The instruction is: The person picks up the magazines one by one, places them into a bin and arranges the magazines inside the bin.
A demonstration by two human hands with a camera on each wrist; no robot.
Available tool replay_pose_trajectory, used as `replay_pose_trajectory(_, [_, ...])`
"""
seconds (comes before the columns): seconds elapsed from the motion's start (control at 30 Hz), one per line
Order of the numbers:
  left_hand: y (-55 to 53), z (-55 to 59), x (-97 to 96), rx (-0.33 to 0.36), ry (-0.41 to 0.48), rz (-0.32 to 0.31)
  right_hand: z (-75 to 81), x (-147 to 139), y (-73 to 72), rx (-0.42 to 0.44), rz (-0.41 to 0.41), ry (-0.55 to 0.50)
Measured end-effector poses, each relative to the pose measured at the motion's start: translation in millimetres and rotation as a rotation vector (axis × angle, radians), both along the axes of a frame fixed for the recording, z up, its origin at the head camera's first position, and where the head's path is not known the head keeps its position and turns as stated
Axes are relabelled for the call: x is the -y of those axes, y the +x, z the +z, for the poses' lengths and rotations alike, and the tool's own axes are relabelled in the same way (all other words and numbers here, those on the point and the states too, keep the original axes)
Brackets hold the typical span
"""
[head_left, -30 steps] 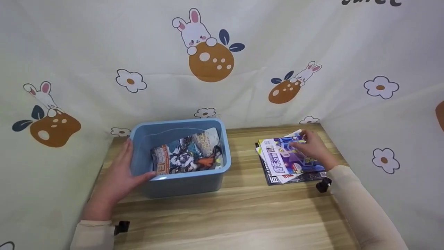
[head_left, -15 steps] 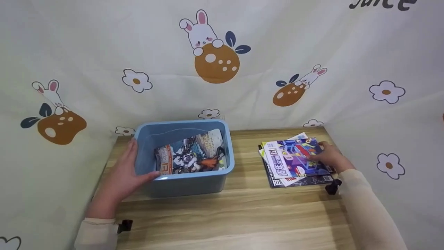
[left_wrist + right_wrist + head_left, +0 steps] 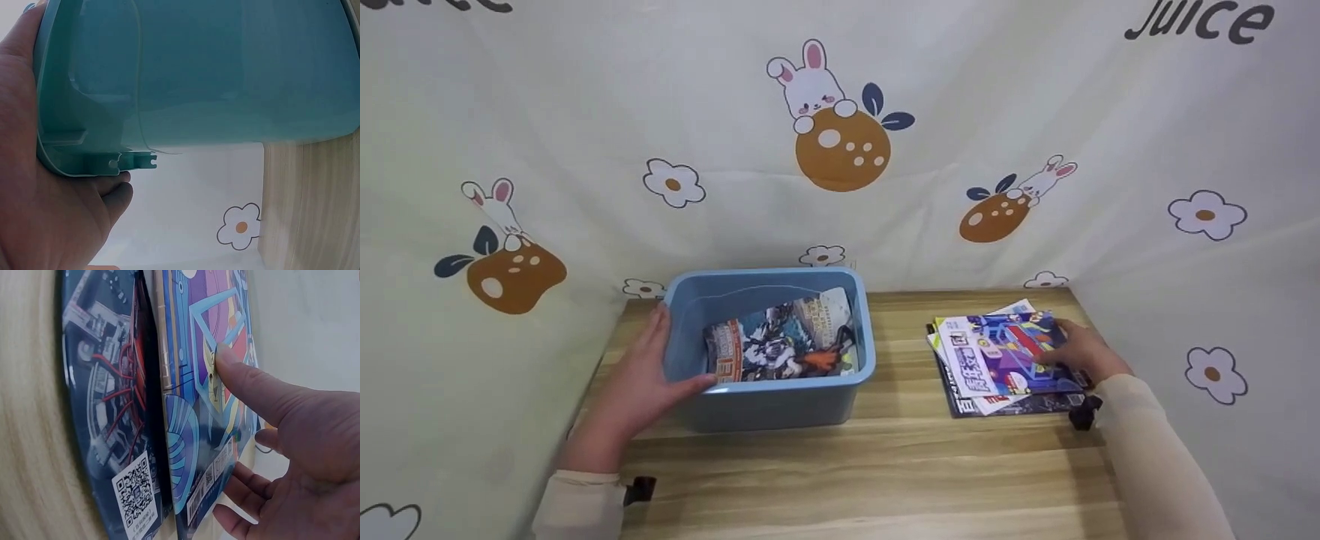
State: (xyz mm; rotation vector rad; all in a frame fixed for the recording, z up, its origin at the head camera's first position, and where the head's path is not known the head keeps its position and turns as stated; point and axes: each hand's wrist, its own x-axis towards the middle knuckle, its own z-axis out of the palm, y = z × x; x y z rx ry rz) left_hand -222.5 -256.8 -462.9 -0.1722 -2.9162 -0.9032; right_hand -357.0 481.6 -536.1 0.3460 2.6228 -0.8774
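Note:
A blue plastic bin (image 3: 776, 409) stands on the wooden table's left half, with a magazine (image 3: 769, 349) lying inside. My left hand (image 3: 634, 394) holds the bin's front left corner, thumb over the front rim and fingers along the left side. On the right lies a loose stack of magazines, topped by a purple and blue magazine (image 3: 997, 364). My right hand (image 3: 1084, 351) pinches that one at its right edge; in the right wrist view the thumb (image 3: 247, 382) presses on its cover and the fingers reach behind. Beneath it, a dark magazine (image 3: 107, 410) with a QR code lies on the table.
A pale curtain (image 3: 720, 232) printed with rabbits, fruit and flowers encloses the back and both sides of the table (image 3: 885, 472). Bare wood shows between the bin and the stack, and along the front.
My right hand has shifted from the top magazine's far corner to its right edge, with the thumb now on the cover. The left hand stays on the bin. The head view has shifted slightly.

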Motion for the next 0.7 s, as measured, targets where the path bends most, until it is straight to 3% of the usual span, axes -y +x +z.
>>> replay_pose_trajectory(0.13, [-0.7,0.6,-0.5,-0.002,-0.005,0.000,-2.9,-3.4,-1.8,0.003,0.001,-0.018])
replay_pose_trajectory(0.37, [-3.0,2.3,-1.1,-0.010,0.019,-0.014,-2.5,-1.9,-1.2,-0.093,0.078,0.090])
replay_pose_trajectory(0.7, [-1.6,2.8,-1.4,0.004,0.004,-0.006,-2.4,4.8,2.1,-0.111,0.021,0.122])
